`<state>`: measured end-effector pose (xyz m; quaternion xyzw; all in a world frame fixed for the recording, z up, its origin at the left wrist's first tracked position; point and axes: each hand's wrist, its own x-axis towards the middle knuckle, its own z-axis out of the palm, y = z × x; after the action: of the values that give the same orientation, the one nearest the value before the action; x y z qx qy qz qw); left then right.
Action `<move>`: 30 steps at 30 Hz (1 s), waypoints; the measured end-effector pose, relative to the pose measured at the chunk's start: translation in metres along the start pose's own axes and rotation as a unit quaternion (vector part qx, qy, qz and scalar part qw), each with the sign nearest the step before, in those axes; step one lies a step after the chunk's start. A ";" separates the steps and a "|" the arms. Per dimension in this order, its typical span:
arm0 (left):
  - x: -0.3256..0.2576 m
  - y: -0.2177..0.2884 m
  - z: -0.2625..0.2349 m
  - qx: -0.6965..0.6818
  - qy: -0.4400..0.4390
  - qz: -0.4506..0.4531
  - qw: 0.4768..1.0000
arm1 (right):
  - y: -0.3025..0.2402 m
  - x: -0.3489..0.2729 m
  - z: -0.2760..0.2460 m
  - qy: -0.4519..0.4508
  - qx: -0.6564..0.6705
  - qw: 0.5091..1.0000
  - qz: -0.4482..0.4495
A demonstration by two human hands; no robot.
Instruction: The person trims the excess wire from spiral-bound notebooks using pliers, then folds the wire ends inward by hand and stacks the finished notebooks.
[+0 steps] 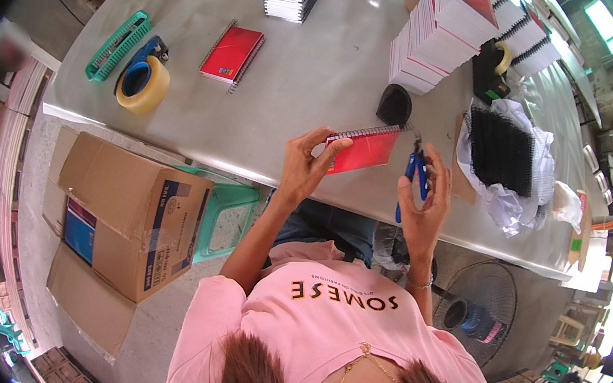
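- Table [309,78]: grey, it runs beyond both hands, and its near edge passes just under them.
- Box [128,219]: brown cardboard, flaps open, on the floor well to the left of the left hand.
- Stacks [447,32]: piled spiral notebooks on the table, beyond the right hand and a little to its right.
- Coils [502,150]: a black bundle of binding wire on white wrapping, just right of the right hand.
- Tape [143,85]: a wide yellowish roll, far beyond and left of the left hand, beside a green tray [117,45].
- Red notebook [232,54]: lies flat on the table beyond the left hand.
- Notebook [362,149]: red cover, wire spine on top, held up between the two hands above the table edge.
- Left hand [303,165]: closed on the notebook's left end, thumb on the cover.
- Right hand [429,204]: fingers curled round the blue handles of the pliers.
- Pliers [417,167]: their tip meets the notebook's upper right corner, at the end of the spine.
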<state>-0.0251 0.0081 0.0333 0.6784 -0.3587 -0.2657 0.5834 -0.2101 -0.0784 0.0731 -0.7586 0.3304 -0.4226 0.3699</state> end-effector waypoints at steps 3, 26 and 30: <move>0.000 -0.009 0.003 -0.056 0.015 0.033 0.998 | -0.002 -0.004 0.009 -0.072 -0.007 0.997 -0.035; -0.016 -0.005 0.004 -0.006 0.024 0.067 0.997 | -0.005 -0.027 0.039 -0.152 -0.068 0.978 -0.124; -0.017 -0.004 0.003 0.041 0.036 0.059 0.997 | -0.006 -0.028 0.038 -0.161 -0.069 0.977 -0.119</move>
<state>-0.0367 0.0206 0.0275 0.6885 -0.3875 -0.1910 0.5824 -0.1867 -0.0420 0.0532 -0.8743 0.2027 -0.3120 0.3119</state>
